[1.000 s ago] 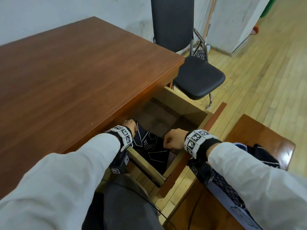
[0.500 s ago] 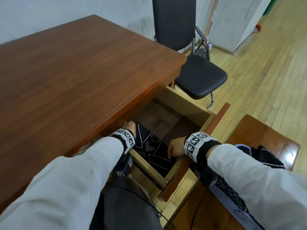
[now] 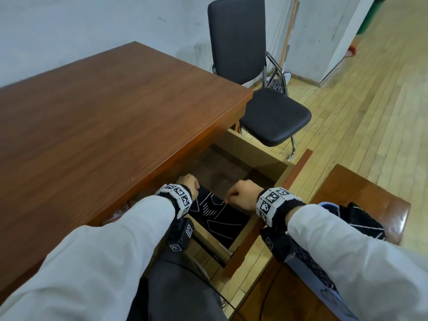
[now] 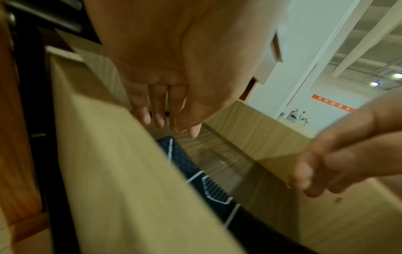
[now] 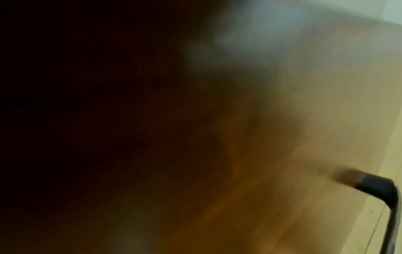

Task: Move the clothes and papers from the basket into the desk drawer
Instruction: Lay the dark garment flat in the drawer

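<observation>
The desk drawer (image 3: 257,148) stands pulled out. A black garment with white lines (image 3: 220,216) lies flat in its near left part, also seen in the left wrist view (image 4: 191,170). My left hand (image 3: 188,186) hangs over the drawer's left side with fingers (image 4: 156,118) straight, holding nothing. My right hand (image 3: 240,193) hovers over the garment's right edge with fingers curled; the left wrist view shows this hand (image 4: 322,171) gripping nothing. Under my right forearm sits the basket (image 3: 310,265), with another black garment (image 3: 363,220) in it. No papers show.
The brown desk top (image 3: 104,126) spreads to the left. A black chair (image 3: 273,114) stands past the drawer's far side. The basket rests on a low wooden stand (image 3: 361,193). The right wrist view is dark and blurred, showing only a bent dark bar (image 5: 380,187).
Both hands have risen off the garment, which now lies alone in the drawer. The right hand moved from the drawer's right wall toward its middle. The head view tilted up.
</observation>
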`<state>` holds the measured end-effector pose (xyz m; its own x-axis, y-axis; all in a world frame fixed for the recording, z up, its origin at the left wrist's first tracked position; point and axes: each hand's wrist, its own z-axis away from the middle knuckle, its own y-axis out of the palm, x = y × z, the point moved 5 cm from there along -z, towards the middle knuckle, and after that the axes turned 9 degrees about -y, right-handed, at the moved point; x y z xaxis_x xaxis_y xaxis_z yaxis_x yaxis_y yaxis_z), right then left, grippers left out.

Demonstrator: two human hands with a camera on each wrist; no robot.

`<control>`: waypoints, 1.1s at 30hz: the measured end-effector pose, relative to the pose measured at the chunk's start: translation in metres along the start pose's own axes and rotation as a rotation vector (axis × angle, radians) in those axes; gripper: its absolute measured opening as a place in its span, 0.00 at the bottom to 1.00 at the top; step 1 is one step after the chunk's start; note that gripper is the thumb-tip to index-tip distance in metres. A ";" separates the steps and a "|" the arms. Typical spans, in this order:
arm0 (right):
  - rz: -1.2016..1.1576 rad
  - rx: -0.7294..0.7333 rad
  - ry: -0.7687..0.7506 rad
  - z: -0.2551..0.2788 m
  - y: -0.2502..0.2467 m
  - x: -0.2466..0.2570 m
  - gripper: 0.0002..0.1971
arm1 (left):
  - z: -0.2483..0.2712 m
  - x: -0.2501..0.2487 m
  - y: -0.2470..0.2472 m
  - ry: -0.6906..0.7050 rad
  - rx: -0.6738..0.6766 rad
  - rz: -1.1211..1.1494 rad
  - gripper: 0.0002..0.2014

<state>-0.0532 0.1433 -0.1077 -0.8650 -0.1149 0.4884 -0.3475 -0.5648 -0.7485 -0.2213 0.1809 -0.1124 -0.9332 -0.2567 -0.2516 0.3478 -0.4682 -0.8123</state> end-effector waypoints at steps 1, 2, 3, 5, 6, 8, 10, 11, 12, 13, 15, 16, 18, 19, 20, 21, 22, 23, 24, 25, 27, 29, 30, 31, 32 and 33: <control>-0.006 -0.023 0.002 0.002 -0.002 0.003 0.11 | 0.006 -0.004 0.000 0.012 0.010 0.013 0.16; 0.001 -0.046 -0.001 0.008 -0.006 0.007 0.11 | 0.014 -0.008 -0.002 0.030 0.011 0.020 0.16; 0.007 -0.067 0.005 0.013 -0.011 0.011 0.11 | 0.021 -0.014 -0.004 0.050 0.012 0.025 0.15; -0.005 -0.131 0.012 0.027 -0.023 0.017 0.12 | 0.038 -0.026 -0.007 0.095 0.009 0.035 0.15; -0.010 -0.171 0.014 0.038 -0.030 0.019 0.12 | 0.048 -0.034 -0.009 0.121 0.001 0.042 0.14; -0.038 -0.268 0.036 0.060 -0.046 0.018 0.12 | 0.064 -0.049 -0.012 0.171 -0.020 0.049 0.14; -0.083 -0.393 0.084 0.091 -0.059 0.009 0.12 | 0.082 -0.065 -0.014 0.210 -0.049 0.073 0.13; -0.105 -0.451 0.119 0.106 -0.064 0.002 0.12 | 0.089 -0.073 -0.015 0.224 -0.062 0.094 0.12; -0.124 -0.509 0.159 0.122 -0.068 -0.006 0.12 | 0.097 -0.081 -0.015 0.239 -0.073 0.114 0.11; -0.135 -0.560 0.208 0.139 -0.072 -0.015 0.12 | 0.105 -0.088 -0.015 0.252 -0.082 0.129 0.11; -0.154 -0.637 0.327 0.169 -0.075 -0.035 0.11 | 0.117 -0.099 -0.016 0.269 -0.094 0.141 0.11; -0.170 -0.659 0.391 0.184 -0.075 -0.046 0.10 | 0.122 -0.105 -0.016 0.280 -0.099 0.141 0.11; -0.201 -0.646 0.505 0.211 -0.068 -0.069 0.07 | 0.131 -0.114 -0.015 0.295 -0.111 0.148 0.12; -0.213 -0.619 0.560 0.222 -0.062 -0.079 0.09 | 0.135 -0.119 -0.014 0.304 -0.114 0.153 0.12; -0.221 -0.582 0.608 0.232 -0.056 -0.087 0.09 | 0.139 -0.123 -0.012 0.312 -0.115 0.153 0.11; -0.228 -0.539 0.640 0.237 -0.049 -0.094 0.08 | 0.142 -0.126 -0.011 0.318 -0.117 0.148 0.11; -0.234 -0.511 0.653 0.241 -0.042 -0.101 0.09 | 0.145 -0.129 -0.008 0.324 -0.118 0.141 0.11; -0.241 -0.501 0.654 0.242 -0.037 -0.106 0.10 | 0.146 -0.132 -0.006 0.328 -0.121 0.136 0.11; -0.254 -0.508 0.649 0.243 -0.034 -0.107 0.12 | 0.146 -0.133 -0.003 0.330 -0.122 0.131 0.11; -0.262 -0.516 0.651 0.242 -0.032 -0.109 0.14 | 0.148 -0.134 -0.001 0.332 -0.124 0.127 0.11; -0.278 -0.483 0.662 0.241 -0.027 -0.106 0.17 | 0.150 -0.135 0.003 0.330 -0.121 0.116 0.11; -0.339 -0.471 0.657 0.240 -0.026 -0.104 0.11 | 0.152 -0.136 0.005 0.324 -0.118 0.110 0.11; -0.383 -0.476 0.657 0.240 -0.025 -0.103 0.09 | 0.152 -0.136 0.007 0.323 -0.116 0.112 0.11; -0.409 -0.481 0.657 0.238 -0.025 -0.104 0.09 | 0.154 -0.137 0.008 0.322 -0.111 0.117 0.11; -0.410 -0.474 0.662 0.237 -0.024 -0.107 0.08 | 0.154 -0.138 0.010 0.323 -0.102 0.124 0.11; -0.406 -0.468 0.678 0.239 -0.023 -0.107 0.09 | 0.156 -0.140 0.012 0.330 -0.091 0.133 0.11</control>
<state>0.1341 -0.0268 -0.0360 -0.6199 0.6077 0.4965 -0.6545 -0.0514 -0.7543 -0.0720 0.0790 -0.0045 -0.8644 -0.0171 -0.5025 0.4727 -0.3682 -0.8006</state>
